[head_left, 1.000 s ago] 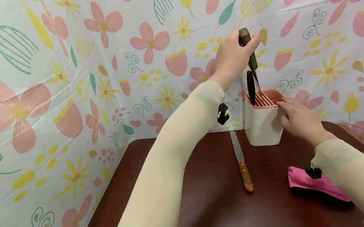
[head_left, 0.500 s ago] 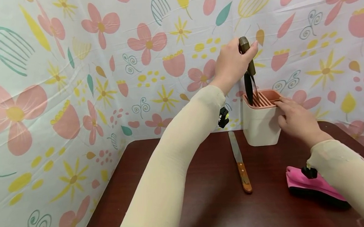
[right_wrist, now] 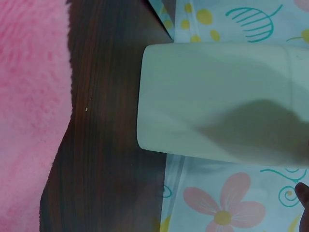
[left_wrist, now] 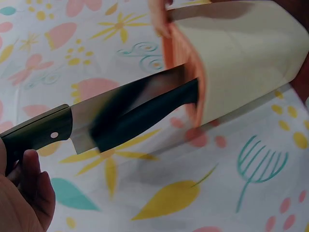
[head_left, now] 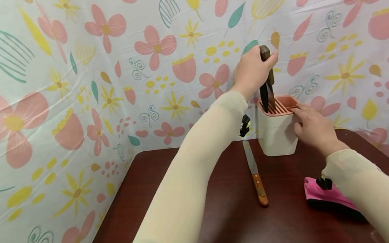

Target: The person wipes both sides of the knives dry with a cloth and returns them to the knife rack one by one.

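Left hand grips the knife handle-end, likely to keep clear of the edge; its tip is inside the slotted knife block, exact slot unclear. Right hand lies extended, unclenched on the rim, presumably bracing.

The table has a dark reddish-brown top with rounded far corners. Near its far edge, right of centre, a white knife holder stands upright. Left of it and nearer lies a long spatula, its wooden handle toward the near side. A pink-and-black cloth lies near right.
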`<act>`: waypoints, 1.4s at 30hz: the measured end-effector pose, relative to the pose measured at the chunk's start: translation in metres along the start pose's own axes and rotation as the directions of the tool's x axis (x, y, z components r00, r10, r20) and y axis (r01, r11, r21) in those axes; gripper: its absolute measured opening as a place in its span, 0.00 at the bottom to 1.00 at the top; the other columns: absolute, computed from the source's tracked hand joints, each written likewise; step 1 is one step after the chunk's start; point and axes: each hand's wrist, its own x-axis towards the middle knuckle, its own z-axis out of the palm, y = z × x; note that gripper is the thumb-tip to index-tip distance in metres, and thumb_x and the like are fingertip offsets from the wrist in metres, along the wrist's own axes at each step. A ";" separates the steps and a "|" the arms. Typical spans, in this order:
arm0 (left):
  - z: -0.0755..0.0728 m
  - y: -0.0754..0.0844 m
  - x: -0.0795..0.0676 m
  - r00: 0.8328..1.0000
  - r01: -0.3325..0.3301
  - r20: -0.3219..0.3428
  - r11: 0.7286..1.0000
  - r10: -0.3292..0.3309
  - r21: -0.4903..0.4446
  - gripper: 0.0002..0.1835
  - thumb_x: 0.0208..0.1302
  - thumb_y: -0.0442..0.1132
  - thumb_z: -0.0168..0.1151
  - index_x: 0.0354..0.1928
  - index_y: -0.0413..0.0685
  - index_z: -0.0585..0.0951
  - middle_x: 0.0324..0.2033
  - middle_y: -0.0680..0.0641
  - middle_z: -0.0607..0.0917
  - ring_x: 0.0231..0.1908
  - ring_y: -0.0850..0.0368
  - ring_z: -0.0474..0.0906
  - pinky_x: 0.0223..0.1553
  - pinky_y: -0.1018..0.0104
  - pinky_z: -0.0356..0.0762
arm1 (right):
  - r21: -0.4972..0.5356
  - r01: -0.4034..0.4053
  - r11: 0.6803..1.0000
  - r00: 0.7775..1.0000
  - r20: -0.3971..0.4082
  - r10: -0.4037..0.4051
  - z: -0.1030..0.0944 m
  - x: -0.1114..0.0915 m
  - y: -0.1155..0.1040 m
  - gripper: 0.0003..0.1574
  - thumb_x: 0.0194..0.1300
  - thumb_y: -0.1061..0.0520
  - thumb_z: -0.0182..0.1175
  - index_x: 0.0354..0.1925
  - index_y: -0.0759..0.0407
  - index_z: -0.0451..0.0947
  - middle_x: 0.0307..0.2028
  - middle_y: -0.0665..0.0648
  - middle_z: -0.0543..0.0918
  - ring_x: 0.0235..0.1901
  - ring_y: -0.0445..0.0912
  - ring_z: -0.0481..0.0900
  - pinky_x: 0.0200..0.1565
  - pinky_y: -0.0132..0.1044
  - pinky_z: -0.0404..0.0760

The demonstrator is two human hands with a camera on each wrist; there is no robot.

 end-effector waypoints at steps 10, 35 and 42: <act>0.051 -0.021 -0.005 0.999 0.048 -0.013 0.996 -0.047 0.079 0.23 0.73 0.71 0.46 0.37 0.62 0.71 0.30 0.56 0.80 0.28 0.61 0.78 0.29 0.66 0.73 | -0.002 -0.017 1.000 1.000 -0.013 0.017 0.003 -0.001 -0.001 0.33 0.64 0.62 0.55 0.67 0.67 0.71 0.72 0.72 0.69 0.72 0.70 0.65 0.67 0.71 0.65; 0.096 -0.021 -0.006 0.999 0.045 -0.037 0.982 -0.039 0.182 0.23 0.74 0.71 0.44 0.40 0.63 0.73 0.32 0.59 0.79 0.29 0.64 0.78 0.27 0.67 0.73 | -0.003 -0.060 0.998 0.998 0.002 0.060 0.005 0.001 0.000 0.34 0.65 0.60 0.56 0.69 0.66 0.70 0.73 0.71 0.68 0.73 0.68 0.64 0.64 0.73 0.67; 0.116 -0.028 -0.010 0.999 0.045 -0.012 0.990 -0.043 0.135 0.21 0.75 0.69 0.46 0.45 0.63 0.75 0.32 0.57 0.82 0.29 0.61 0.79 0.27 0.66 0.73 | 0.005 -0.059 0.998 0.998 -0.034 0.059 0.005 -0.001 0.000 0.32 0.66 0.60 0.56 0.67 0.66 0.72 0.72 0.70 0.69 0.73 0.68 0.65 0.66 0.72 0.66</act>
